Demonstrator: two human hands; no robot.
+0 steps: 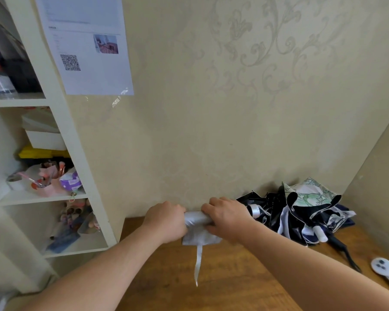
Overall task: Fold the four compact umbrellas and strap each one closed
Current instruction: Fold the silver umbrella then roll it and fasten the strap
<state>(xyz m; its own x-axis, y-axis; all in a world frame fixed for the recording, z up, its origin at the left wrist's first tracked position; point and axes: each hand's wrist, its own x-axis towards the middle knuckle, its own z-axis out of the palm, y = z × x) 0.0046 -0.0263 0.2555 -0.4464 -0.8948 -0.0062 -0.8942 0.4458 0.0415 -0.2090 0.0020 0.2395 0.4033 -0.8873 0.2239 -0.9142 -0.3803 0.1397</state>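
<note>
A silver compact umbrella [197,223] is held crosswise above the wooden table [234,277], partly rolled. My left hand [166,221] grips its left end and my right hand [227,217] grips its right part, fingers curled over the roll. A loose flap of silver canopy sags below the roll, and its thin strap [198,263] dangles down unfastened. To the right, against the wall, lies a heap of unfolded umbrellas [301,212]: black fabric, a white one with green floral print, and dark blue cloth. A white umbrella handle [320,233] sticks out of the heap.
A white shelf unit [61,122] with boxes, cosmetics and small items stands at the left. A paper sheet [88,46] is taped to the patterned wall. A white device with dark buttons [386,272] lies at the table's right edge. A side wall closes the right.
</note>
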